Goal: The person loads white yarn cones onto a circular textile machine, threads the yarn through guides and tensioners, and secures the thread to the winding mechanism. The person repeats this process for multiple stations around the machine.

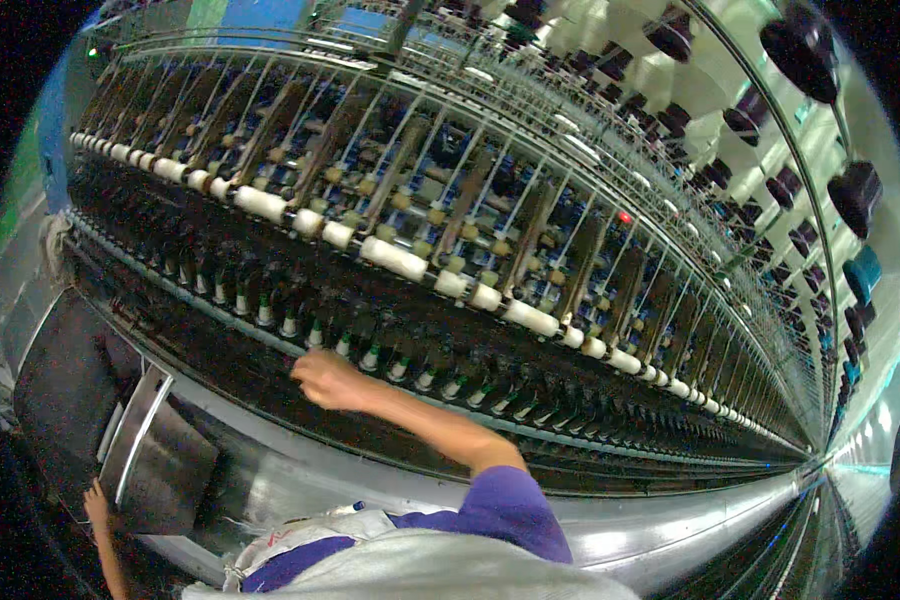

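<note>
My right hand (325, 380) reaches out to the left on a bare forearm from a purple sleeve (505, 505). Its fingers are curled closed just below a row of spindles with green-and-white bobbins (315, 335) on a long spinning machine; I see nothing in the hand. My left hand (95, 503) is low at the left edge, gripping the near rim of a dark metal bin (160, 460) that stands against the machine's base. A white cloth bag or apron (390, 565) hangs at my front along the lower edge.
A row of white rollers (400, 260) runs diagonally across the machine above the spindles, with slanted arms and threads over them. Dark spools (800, 45) hang overhead at the right. A small red light (624, 216) glows. The shiny steel base panel (650, 535) runs toward the aisle at the right.
</note>
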Action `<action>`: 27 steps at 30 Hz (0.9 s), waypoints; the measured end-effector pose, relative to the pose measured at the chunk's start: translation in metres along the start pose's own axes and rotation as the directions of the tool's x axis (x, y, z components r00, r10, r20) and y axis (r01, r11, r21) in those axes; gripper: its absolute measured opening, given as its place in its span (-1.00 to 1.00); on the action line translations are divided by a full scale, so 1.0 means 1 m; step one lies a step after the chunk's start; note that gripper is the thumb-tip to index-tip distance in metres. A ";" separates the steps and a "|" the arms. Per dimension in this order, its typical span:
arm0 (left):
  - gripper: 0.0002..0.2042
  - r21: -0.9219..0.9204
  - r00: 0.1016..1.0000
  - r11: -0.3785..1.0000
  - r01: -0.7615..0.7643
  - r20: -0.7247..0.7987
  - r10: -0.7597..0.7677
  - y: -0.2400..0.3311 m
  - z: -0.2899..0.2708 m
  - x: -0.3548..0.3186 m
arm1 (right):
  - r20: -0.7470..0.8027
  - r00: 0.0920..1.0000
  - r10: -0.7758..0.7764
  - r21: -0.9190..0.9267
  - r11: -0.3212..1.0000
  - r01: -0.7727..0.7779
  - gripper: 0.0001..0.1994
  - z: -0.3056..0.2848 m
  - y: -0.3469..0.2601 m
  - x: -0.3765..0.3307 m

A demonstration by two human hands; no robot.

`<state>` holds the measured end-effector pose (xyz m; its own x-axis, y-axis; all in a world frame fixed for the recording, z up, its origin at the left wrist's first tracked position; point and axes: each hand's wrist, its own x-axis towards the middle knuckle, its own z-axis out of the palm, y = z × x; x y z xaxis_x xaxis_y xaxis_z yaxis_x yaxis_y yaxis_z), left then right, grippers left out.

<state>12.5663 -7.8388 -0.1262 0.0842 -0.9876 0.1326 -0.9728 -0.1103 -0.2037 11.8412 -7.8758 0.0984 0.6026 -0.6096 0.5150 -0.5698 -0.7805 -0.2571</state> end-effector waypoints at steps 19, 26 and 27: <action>-0.31 -0.289 0.271 -0.099 -0.952 -0.948 0.164 0.758 -0.829 -0.009 | -0.796 0.604 0.023 -0.088 0.984 -0.153 -0.42 -0.505 0.093 -0.052; -0.44 -0.417 0.380 -0.334 -0.845 -0.909 0.170 0.752 -0.852 -0.030 | -0.518 0.759 0.396 -0.692 0.327 -0.643 -0.40 -0.502 0.157 -0.111; -0.43 -0.324 0.322 -0.441 -0.837 -0.943 0.081 0.752 -0.853 -0.028 | -0.532 0.794 0.293 -0.678 0.415 -0.607 -0.41 -0.497 0.157 -0.119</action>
<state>11.6484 -7.7989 0.5441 -0.2552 -0.2216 0.9411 0.2883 0.9116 0.2929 11.4025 -7.8568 0.4029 0.0144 -0.6389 0.7692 -0.9808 0.1404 0.1349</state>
